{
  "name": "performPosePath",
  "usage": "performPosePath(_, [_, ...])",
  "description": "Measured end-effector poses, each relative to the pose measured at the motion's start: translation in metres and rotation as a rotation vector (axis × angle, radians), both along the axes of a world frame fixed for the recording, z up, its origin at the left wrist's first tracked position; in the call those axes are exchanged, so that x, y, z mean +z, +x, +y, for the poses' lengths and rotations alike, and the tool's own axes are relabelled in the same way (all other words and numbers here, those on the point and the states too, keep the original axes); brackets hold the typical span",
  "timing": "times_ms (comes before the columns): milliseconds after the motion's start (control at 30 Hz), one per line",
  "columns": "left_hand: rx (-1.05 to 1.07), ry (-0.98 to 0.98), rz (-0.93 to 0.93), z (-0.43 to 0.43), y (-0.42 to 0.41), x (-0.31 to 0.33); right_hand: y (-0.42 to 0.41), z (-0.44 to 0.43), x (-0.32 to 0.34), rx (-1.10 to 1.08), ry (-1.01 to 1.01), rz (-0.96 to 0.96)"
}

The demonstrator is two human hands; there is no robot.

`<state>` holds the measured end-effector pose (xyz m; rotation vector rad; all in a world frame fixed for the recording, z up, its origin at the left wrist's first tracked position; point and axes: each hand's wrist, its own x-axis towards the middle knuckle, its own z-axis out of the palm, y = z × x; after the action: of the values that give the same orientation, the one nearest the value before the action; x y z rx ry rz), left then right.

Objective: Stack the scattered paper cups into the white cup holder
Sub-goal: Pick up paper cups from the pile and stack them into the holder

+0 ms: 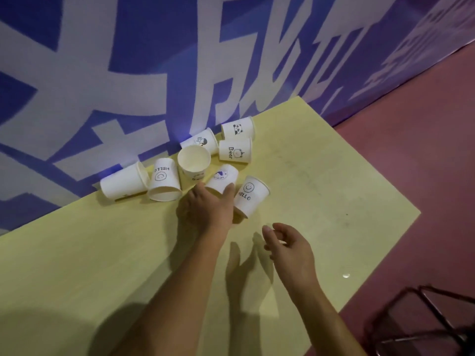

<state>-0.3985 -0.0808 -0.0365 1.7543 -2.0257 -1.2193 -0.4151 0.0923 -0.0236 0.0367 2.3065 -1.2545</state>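
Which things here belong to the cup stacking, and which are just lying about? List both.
For the job: blue-print cup in the left hand; seven more paper cups around it; right hand, holding nothing. The white holder is not in view.
Lying about: black metal frame; printed wall banner.

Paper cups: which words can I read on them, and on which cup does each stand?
"HELLO": right smiley cup.
"HELLO", upside down: left smiley cup.
"Bear": bear cup.
Too blurred to read: print on the blue-printed cup, gripped by the left hand, and on the open-mouth cup.

Eight scattered white paper cups (pixel 235 150)
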Motion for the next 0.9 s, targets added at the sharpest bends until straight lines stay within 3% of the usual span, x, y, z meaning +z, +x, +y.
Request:
performPosePath(233, [-0.03,-0.053,0.271,0.007,0.059,0.02,-0.05,-0.07,-0.007,-0.115,0.03,-0.175])
performPosePath(367, [-0.063,-0.082,0.315,0.013,0.129,0.036,-0.063,-0.096,-0.018,-0.167,0.067,-0.136])
performPosePath(533, [0.108,0.001,0.359,0.0,0.204,0.038,-0.054,-0.107,-0.017,-0.154,0.13,-0.037])
performPosePath(733, [0.195,-0.063,0.48,-0.017,0.291,0.068,0.042,-0.099,0.031,0.134,0.026,0.216])
performPosePath(900, [0.25,-0.124,0.56,-0.027,0.386,0.095,0.182,-0.123,0.082,0.433,-0.208,0.231])
